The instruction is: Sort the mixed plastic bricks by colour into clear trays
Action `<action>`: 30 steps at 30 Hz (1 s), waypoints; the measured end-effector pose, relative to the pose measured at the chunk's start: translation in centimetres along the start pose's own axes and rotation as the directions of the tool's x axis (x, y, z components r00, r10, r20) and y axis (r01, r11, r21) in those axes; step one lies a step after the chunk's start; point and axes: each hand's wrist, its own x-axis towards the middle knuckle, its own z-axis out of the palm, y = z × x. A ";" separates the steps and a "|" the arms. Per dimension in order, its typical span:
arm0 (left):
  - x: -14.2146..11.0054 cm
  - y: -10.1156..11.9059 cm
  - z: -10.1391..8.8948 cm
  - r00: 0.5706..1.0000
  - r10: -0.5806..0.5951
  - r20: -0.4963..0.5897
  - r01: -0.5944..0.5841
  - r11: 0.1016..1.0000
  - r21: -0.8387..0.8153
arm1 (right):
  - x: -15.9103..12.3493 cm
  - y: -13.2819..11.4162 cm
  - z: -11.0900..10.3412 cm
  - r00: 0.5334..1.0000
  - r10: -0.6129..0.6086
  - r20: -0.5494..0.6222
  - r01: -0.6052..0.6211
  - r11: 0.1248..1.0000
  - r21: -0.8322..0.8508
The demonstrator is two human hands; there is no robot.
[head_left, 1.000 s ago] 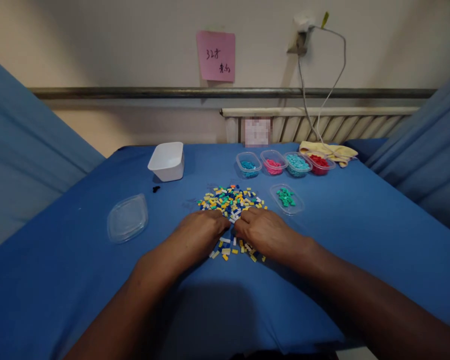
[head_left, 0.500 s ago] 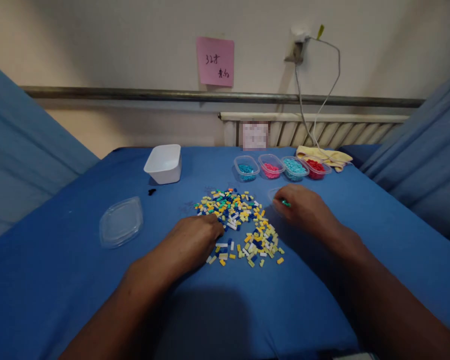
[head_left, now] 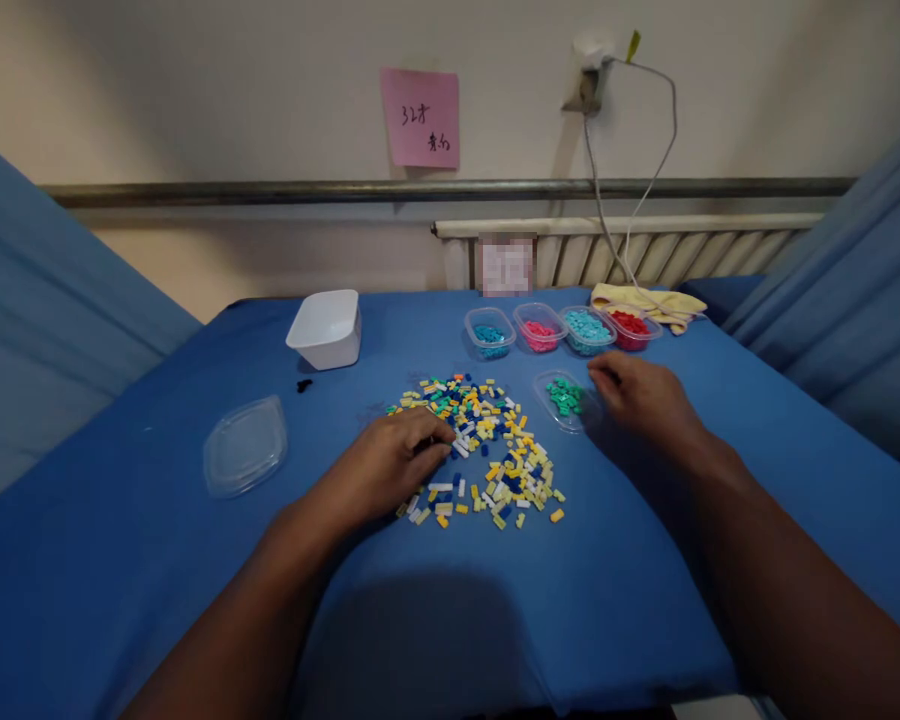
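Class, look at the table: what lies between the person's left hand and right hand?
In the head view, the pile of small mixed bricks and the clear tray of green bricks lie between the left hand and right hand.

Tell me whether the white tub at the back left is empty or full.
Empty: the white tub stands upright, open-topped, and its visible inside is bare white, with no pieces.

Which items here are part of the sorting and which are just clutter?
In use: left hand on mixed bead pile; right hand beside green-bead tub; four filled tubs.

Lying about: white bowl, clear lid, yellow cloth, pink note, charger cable.
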 end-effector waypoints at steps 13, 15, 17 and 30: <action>12.2 4.2 4.0 0.998 -0.046 0.043 0.053 0.986 -0.156 | 1.7 3.7 4.1 0.873 0.469 -0.135 -0.347 0.791 0.504; 14.8 4.5 5.1 0.996 -0.090 0.023 0.092 0.982 -0.166 | 1.7 3.7 4.1 0.875 0.466 -0.133 -0.341 0.787 0.514; 16.9 4.5 6.2 0.995 -0.098 0.024 0.101 0.982 -0.162 | 1.8 3.7 4.2 0.876 0.464 -0.134 -0.337 0.786 0.519; 12.7 -0.7 -2.8 0.952 -0.262 -0.161 0.217 0.944 -0.250 | 1.3 4.6 4.6 0.878 0.469 -0.093 -0.364 0.782 0.506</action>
